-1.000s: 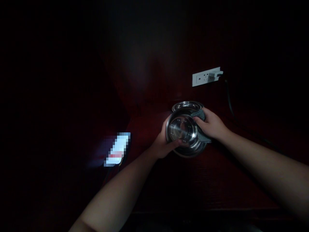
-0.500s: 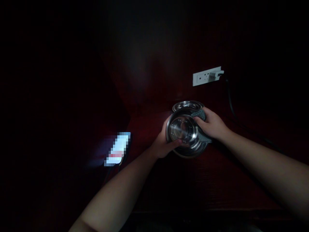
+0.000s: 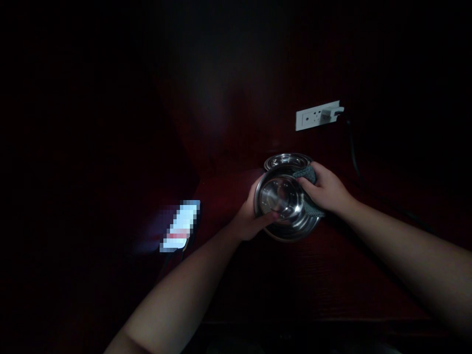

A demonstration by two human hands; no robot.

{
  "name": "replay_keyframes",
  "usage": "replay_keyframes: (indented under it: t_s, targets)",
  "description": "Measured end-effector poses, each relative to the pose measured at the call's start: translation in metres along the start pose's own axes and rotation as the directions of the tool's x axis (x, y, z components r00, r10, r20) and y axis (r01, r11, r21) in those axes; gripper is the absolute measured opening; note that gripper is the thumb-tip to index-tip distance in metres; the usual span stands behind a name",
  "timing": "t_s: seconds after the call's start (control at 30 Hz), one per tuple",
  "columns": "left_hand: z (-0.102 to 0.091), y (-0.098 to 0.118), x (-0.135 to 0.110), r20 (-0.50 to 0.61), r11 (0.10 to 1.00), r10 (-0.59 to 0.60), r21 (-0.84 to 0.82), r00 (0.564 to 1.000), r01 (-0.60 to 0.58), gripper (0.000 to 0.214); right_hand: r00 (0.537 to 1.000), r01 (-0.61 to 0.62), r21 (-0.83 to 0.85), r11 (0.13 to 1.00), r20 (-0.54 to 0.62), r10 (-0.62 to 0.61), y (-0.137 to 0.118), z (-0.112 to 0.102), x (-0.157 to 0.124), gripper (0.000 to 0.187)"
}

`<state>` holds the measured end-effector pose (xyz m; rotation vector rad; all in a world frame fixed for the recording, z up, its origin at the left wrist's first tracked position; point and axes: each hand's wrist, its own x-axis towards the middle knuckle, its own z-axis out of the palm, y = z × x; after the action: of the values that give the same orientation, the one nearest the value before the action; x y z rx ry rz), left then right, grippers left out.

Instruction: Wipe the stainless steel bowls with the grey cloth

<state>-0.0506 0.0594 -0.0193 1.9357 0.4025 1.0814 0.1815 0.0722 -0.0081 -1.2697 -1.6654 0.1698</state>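
My left hand [image 3: 250, 219] grips a shiny stainless steel bowl [image 3: 280, 196] at its left side, the thumb reaching over the rim to the inside. The bowl is tilted so that its round bottom faces me. At its right side my right hand [image 3: 326, 189] is closed on a grey-green cloth [image 3: 313, 209], pressed over the bowl's rim; part of the cloth hangs inside the bowl. Just behind stands a second metal bowl or dish [image 3: 287, 160], partly covered by the held one.
A lit phone [image 3: 180, 226] with a blurred screen stands at the left on the dark red table [image 3: 309, 275]. On the wall at the back right is a white socket panel [image 3: 313, 118] with a plug and a black cable [image 3: 354, 157] running down to the right. Most surroundings are very dark.
Almost nothing differs. My right hand and the cloth have shifted very slightly to the right along the bowl's rim; the left hand keeps its hold.
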Motion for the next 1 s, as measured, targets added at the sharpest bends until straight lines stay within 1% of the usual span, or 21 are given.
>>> replay_keyframes:
  t_s: [0.13,0.3,0.53,0.67,0.77,0.83,0.9,0.93,1.0]
  targets:
    - [0.000,-0.003,0.000,0.006,1.000,0.000,-0.027,1.000,0.000,0.093,1.000,0.024,0.012,1.000,0.000,-0.024,0.002,0.001,0.000,0.018]
    - [0.000,-0.003,0.001,0.017,0.999,-0.003,-0.046,1.000,0.004,0.093,1.000,0.023,0.025,0.999,0.008,-0.023,0.004,0.001,0.001,0.019]
    - [0.000,-0.001,0.001,0.018,0.999,0.005,-0.040,1.000,-0.004,0.091,1.000,0.017,0.019,1.000,0.014,-0.017,0.007,0.001,0.002,0.016]
    - [0.001,-0.002,-0.001,0.013,1.000,0.014,-0.028,1.000,-0.013,0.092,1.000,0.031,0.009,0.999,0.002,-0.031,0.003,0.000,0.001,0.011]
    - [0.003,-0.004,-0.003,-0.028,1.000,0.014,-0.020,1.000,-0.015,0.097,0.998,0.003,-0.023,1.000,-0.055,-0.004,-0.002,-0.001,0.000,0.012]
    - [0.003,-0.006,-0.003,-0.085,0.999,0.032,-0.024,0.996,-0.034,0.101,0.989,-0.051,-0.019,0.999,-0.136,0.048,-0.004,-0.002,0.000,0.016]
    - [0.003,-0.007,-0.003,-0.132,0.997,0.073,-0.013,0.989,-0.075,0.102,0.970,-0.105,0.008,0.994,-0.220,0.104,-0.005,-0.002,0.000,0.018]
    - [0.003,-0.008,-0.002,-0.136,0.996,0.092,0.006,0.986,-0.092,0.102,0.961,-0.126,0.021,0.992,-0.248,0.127,-0.005,-0.001,0.000,0.019]
    - [0.003,-0.009,-0.002,-0.116,0.993,0.109,0.060,0.987,-0.102,0.103,0.953,-0.149,0.037,0.988,-0.263,0.154,-0.005,-0.001,0.001,0.019]
